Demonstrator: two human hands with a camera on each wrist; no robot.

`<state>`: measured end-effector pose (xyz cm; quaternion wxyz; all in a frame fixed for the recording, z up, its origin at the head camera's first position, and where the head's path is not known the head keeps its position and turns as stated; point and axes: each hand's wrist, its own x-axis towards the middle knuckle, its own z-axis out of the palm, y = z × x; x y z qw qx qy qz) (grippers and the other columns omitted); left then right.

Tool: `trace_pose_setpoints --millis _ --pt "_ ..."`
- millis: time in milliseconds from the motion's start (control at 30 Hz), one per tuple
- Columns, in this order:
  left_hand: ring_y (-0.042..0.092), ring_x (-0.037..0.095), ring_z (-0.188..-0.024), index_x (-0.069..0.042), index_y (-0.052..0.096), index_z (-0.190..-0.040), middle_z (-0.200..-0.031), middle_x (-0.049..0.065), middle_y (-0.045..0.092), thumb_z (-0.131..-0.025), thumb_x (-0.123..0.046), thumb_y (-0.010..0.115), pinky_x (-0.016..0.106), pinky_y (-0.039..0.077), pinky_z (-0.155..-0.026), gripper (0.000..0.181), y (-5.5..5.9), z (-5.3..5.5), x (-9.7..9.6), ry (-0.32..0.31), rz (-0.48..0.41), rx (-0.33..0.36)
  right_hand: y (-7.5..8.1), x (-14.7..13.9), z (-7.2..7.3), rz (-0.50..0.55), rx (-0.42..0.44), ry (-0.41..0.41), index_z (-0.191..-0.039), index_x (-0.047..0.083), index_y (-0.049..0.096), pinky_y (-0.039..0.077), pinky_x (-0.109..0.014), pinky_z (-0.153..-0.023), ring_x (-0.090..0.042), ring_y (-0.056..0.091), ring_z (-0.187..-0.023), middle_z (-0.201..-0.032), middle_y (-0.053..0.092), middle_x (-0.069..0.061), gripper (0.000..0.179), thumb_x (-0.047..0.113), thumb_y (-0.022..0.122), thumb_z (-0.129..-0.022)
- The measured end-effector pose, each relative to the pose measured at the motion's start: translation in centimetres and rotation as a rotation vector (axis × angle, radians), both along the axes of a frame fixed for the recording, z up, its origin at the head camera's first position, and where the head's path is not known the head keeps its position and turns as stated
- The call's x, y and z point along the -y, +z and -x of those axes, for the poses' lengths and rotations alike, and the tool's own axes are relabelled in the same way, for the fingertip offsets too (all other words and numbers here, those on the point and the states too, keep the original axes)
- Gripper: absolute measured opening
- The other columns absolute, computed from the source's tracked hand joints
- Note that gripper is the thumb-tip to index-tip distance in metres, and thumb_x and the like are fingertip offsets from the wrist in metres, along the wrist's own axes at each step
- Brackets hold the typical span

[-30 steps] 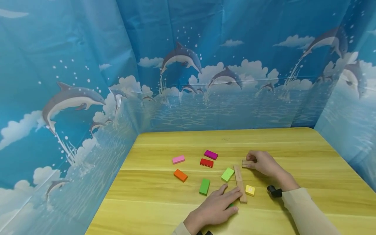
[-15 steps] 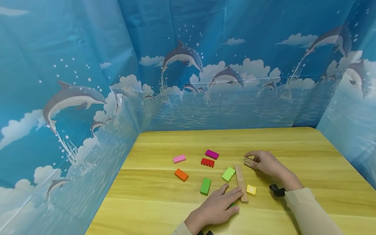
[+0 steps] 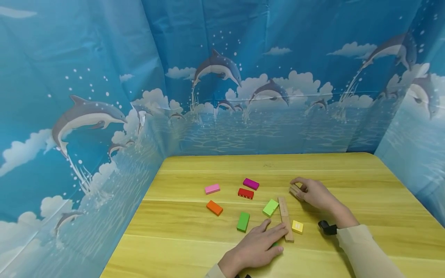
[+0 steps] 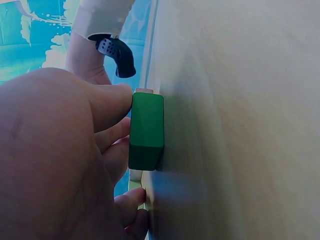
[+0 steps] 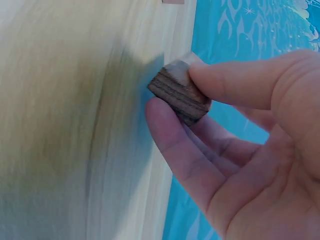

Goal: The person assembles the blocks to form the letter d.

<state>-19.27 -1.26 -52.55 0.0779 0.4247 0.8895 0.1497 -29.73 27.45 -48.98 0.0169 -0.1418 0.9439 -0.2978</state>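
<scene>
My right hand [image 3: 317, 194] pinches a small wooden block [image 5: 180, 95] between thumb and fingers, at the right of the table. The block's dark-grained end faces the right wrist camera, and the block looks tilted. Fingers spread, my left hand [image 3: 256, 245] rests low near the front, its fingertips at the lower end of a long wooden strip [image 3: 283, 211]. A dark green block [image 4: 147, 120] sits by the left thumb and palm, mostly hidden in the head view. Just right of the strip lies a yellow block [image 3: 297, 227]; a lime green block [image 3: 270, 207] lies on its left.
Left of the strip lie a green block [image 3: 243, 222], an orange block [image 3: 214, 207], a pink block [image 3: 212, 189], a red block [image 3: 245, 193] and a magenta block [image 3: 251, 183]. The yellow wood-grain table [image 3: 180, 247] meets a dolphin-print curtain [image 3: 222, 131] at its far edge.
The wooden block in my right hand has turned from lying level to a slanted angle, and the index finger has lifted and straightened somewhat. My left hand stays in place.
</scene>
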Motion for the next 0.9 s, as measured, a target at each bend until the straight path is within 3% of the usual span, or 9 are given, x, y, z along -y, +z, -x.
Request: trace_pose_setpoints --millis 433,900 --pt "0.015 0.023 -0.152 -0.038 0.023 -0.16 -0.162 -0.023 0.015 -0.108 -0.051 0.031 0.043 0.031 -0.115 0.054 -0.1 0.0 0.0 0.002 -0.01 -0.003 -0.7 0.5 0.4 0.105 -0.042 -0.138 -0.133 0.004 0.055 0.047 -0.036 -0.055 -0.019 0.059 -0.068 -0.088 0.065 -0.009 0.038 0.01 0.066 -0.097" --pt "0.015 0.024 -0.151 -0.039 0.023 -0.16 -0.162 -0.023 0.014 -0.108 -0.051 0.031 0.045 0.032 -0.115 0.054 -0.2 0.1 0.0 -0.004 -0.001 0.002 -2.2 1.0 1.3 0.295 0.081 -0.187 -0.138 0.002 0.051 0.054 -0.038 -0.063 -0.024 0.065 -0.076 -0.097 0.067 -0.014 0.047 0.017 0.068 -0.097"
